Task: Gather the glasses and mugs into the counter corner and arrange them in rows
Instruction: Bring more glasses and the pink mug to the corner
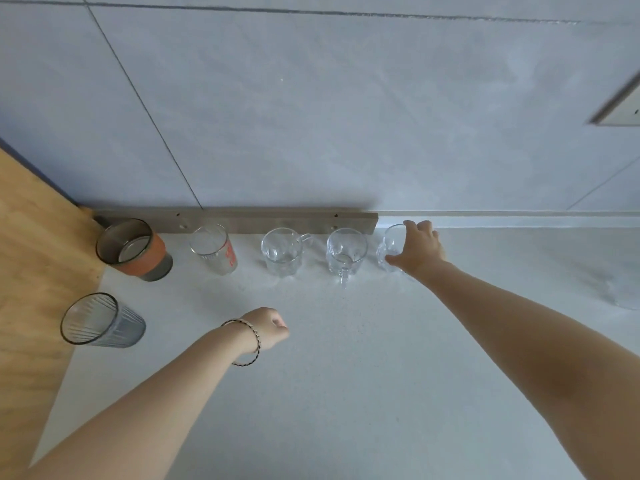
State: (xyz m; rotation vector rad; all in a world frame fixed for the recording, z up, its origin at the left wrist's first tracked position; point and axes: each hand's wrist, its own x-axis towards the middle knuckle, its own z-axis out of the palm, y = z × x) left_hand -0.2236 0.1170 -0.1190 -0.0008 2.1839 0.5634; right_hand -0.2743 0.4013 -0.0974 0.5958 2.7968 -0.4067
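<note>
One clear drinking glass (390, 245) stands on the white worktop (346, 358), wrapped by our right grip (417, 249); a clear glass mug (344, 252) stands just left of that grip. Our left grip (268, 329) is fisted, holding nothing, a grey ribbed tumbler (100, 322) well to its left.

The round grey metal cup (135, 249) has an orange band. The smoky grey glass tumbler (100, 322) has thin stripes.
</note>
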